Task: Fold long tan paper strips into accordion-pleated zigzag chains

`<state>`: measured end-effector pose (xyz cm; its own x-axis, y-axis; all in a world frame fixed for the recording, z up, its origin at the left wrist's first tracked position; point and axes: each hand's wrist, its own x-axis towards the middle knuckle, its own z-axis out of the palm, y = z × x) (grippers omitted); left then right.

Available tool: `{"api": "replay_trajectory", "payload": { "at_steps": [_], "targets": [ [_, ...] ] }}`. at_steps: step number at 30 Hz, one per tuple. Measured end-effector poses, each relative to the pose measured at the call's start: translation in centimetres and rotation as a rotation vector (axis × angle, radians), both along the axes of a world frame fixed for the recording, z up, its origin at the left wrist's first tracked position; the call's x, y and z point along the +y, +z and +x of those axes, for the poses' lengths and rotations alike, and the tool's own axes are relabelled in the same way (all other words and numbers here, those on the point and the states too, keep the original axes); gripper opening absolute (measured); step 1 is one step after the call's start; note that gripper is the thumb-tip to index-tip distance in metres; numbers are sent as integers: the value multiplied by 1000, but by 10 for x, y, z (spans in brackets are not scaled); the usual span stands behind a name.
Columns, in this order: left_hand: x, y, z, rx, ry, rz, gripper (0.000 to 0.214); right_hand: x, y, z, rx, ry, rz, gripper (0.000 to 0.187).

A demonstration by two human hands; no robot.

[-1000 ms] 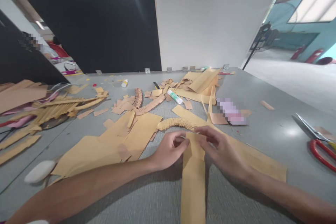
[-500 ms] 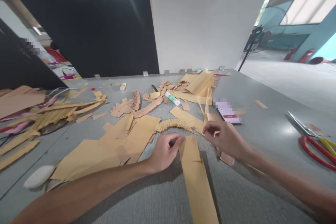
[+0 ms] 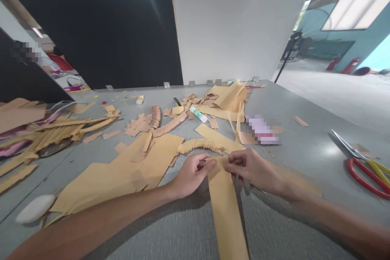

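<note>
A long yellow-brown paper strip point(image 3: 228, 215) runs from the near edge of the view up to both hands, with a crease across its upper part. My left hand point(image 3: 195, 172) pinches the strip's top left corner between thumb and fingers. At the top right corner, my right hand point(image 3: 251, 170) grips the same strip, thumb on top. Just beyond the hands lies a curved, pleated paper piece point(image 3: 201, 145). Flat yellow paper sheets point(image 3: 97, 183) spread to the left of my left hand.
Red-and-yellow-handled scissors point(image 3: 365, 166) lie at the right. A glue stick point(image 3: 198, 114), a phone point(image 3: 262, 130) and a brown pleated strip point(image 3: 156, 117) sit farther back among paper scraps. A white computer mouse point(image 3: 35, 208) rests at the left. Black and white panels point(image 3: 237, 24) stand behind the table.
My right hand has moved left and down onto the paper strip and taken hold of its top right corner. My left hand keeps its pinch. The view has shifted slightly.
</note>
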<state>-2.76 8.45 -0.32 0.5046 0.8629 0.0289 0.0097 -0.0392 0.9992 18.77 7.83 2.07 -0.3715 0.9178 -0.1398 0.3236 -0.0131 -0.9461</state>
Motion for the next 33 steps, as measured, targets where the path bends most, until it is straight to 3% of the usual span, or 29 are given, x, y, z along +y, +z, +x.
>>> {"api": "replay_trajectory", "payload": {
  "at_steps": [10, 14, 18, 26, 33],
  "targets": [
    [3, 0, -3, 131, 48, 106, 44, 0, -5, 0, -15, 34, -1, 33],
    [-1, 1, -3, 157, 36, 160, 49, -5, -10, -6, 83, 15, 27, 22],
    [-5, 1, -2, 182, 17, 205, 54, -6, -14, -8, 60, 24, 79, 28],
    [-4, 0, -2, 165, -47, 163, 49, 0, -7, -2, -80, 59, 130, 37],
    [-5, -2, -1, 212, -26, 193, 48, -9, -14, -7, -27, -6, 137, 32]
  ]
}}
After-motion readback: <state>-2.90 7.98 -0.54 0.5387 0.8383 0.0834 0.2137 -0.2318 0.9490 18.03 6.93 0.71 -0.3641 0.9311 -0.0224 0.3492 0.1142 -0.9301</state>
